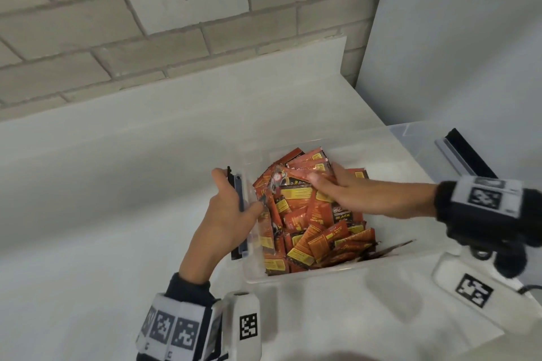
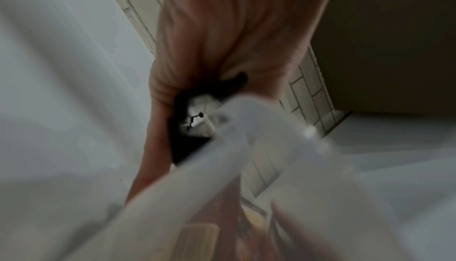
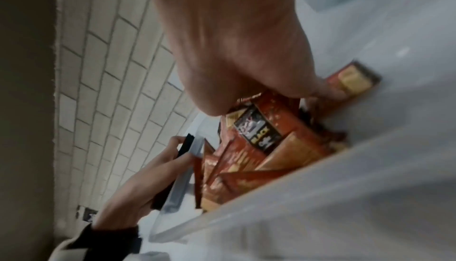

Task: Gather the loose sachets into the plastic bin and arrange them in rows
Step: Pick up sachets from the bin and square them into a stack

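While the left hand curls round the plastic bin's left rim, fingers on the outside over a black latch and thumb hooked over the inner wall, the right hand reaches into the bin from the right. Its fingers are bent down among the sachets near the bin's far end, gathering a small bunch between fingertips and thumb; how many it holds cannot be told. In the right wrist view the same hand presses its fingertips onto the packets, one of them showing a black label. The sachets lie inside the bin in a loose heap, red and orange with yellow panels, their long axes pointing every way; those along the bin's left wall stand on edge, those near its front wall lie tilted and overlapping. The bin sits on a white counter, its long axis running away from the person toward a brick wall. Both forearms come in from the near side of the bin, the right one crossing above its right rim. The left wrist view is blurred, showing only the left palm against the rim.
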